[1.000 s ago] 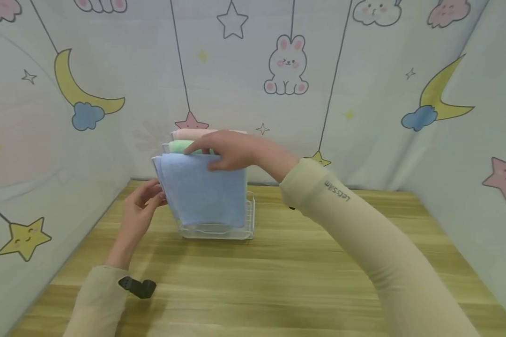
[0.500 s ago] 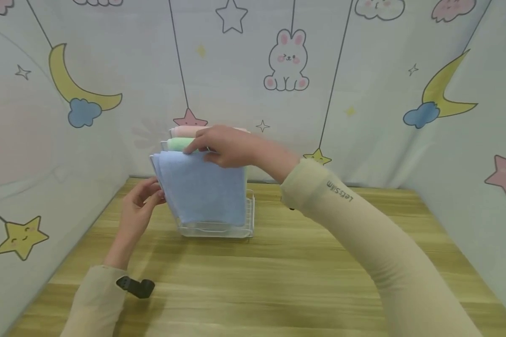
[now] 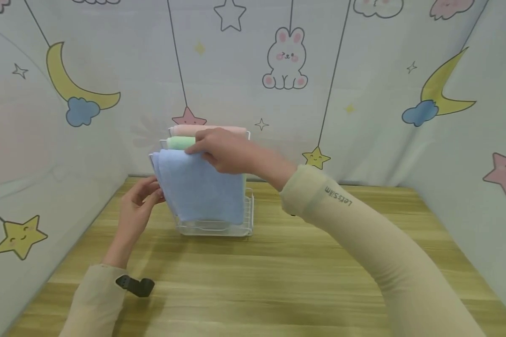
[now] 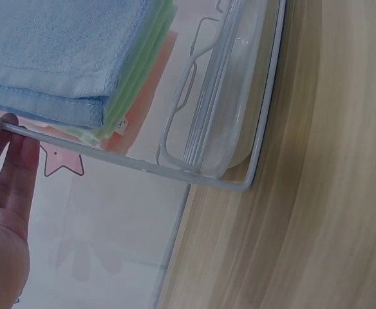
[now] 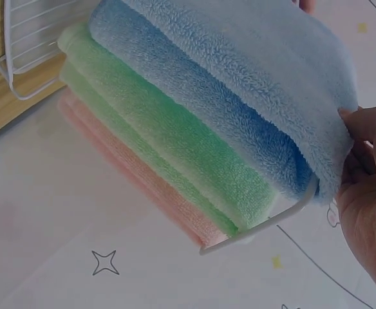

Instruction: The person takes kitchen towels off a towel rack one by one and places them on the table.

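A blue towel [image 3: 202,192] hangs folded over the front bar of a white wire rack [image 3: 249,213]. Behind it hang a green towel [image 5: 169,141] and a pink towel [image 5: 133,170], each over its own bar. My right hand [image 3: 225,150] pinches the top fold of the blue towel, and in the right wrist view the thumb presses on the cloth near the bar's end. At the rack's left side, my left hand [image 3: 139,203] grips the side wire between thumb and fingers, as the left wrist view shows. The towels hide much of the rack's back.
A shallow clear tray [image 4: 230,109] sits in the rack's base under the towels. The rack stands on a wood-grain table [image 3: 278,281], near the back. Printed cloth walls [image 3: 362,61] close in the back and both sides.
My right hand's fingers have drawn closer together on the blue towel's top fold, and more of the pink towel shows behind. My left hand keeps its place on the rack. The view has shifted slightly.
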{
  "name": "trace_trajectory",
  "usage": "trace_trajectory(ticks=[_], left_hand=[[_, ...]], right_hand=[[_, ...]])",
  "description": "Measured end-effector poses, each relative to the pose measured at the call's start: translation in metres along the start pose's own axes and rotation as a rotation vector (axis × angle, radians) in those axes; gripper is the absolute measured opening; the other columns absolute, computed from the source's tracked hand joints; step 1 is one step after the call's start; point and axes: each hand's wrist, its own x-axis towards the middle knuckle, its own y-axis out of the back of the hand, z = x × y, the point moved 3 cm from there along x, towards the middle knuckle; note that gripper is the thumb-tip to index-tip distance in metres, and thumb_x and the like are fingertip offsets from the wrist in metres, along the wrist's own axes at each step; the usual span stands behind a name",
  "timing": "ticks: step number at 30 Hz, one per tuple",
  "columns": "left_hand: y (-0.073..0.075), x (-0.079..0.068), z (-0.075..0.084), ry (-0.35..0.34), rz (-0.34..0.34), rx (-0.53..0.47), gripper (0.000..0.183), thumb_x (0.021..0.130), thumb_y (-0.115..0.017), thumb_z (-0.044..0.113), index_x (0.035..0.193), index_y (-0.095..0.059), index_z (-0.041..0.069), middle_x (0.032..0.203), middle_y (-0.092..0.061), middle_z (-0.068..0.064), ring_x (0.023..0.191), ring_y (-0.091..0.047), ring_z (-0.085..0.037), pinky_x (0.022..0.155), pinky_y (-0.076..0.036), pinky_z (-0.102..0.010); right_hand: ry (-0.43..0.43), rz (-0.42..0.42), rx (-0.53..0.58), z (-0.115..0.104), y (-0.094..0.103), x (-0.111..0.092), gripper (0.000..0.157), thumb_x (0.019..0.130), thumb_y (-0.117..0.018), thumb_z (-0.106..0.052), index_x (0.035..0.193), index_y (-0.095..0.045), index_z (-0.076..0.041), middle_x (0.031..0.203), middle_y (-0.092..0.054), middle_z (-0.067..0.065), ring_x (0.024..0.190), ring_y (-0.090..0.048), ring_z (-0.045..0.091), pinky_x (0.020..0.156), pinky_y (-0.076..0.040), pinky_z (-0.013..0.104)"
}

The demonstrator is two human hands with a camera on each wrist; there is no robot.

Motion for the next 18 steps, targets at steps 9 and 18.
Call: trace_trajectory(ticks=[9,18], left_hand=[[-0.0006,-0.0004,0.0013,-0.016,0.005,-0.014,0.029,0.095,-0.057,-0.008,0.123,-0.062,-0.004,0.101,-0.073,0.011,0.089,-0.069,-0.002,0.077,-0.064,-0.019],[-0.0021,-0.0018,0.0027,-0.014,0.020,0.026,0.029,0.095,-0.057,-0.008,0.123,-0.061,-0.004,0.102,-0.072,0.014,0.091,-0.069,0.000,0.077,-0.063,-0.016]], right_hand=[[-0.012,0.021,0.016,-0.0019,-0.0013,0.0004,0.036,0.100,-0.049,-0.003,0.132,-0.064,-0.013,0.113,-0.068,0.006,0.103,-0.059,0.018,0.095,-0.053,0.025],[-0.021,0.029,0.164,0.0048,0.0014,0.0013,0.030,0.100,-0.049,-0.001,0.124,-0.065,-0.008,0.126,-0.067,0.003,0.120,-0.059,0.016,0.110,-0.049,0.027]])
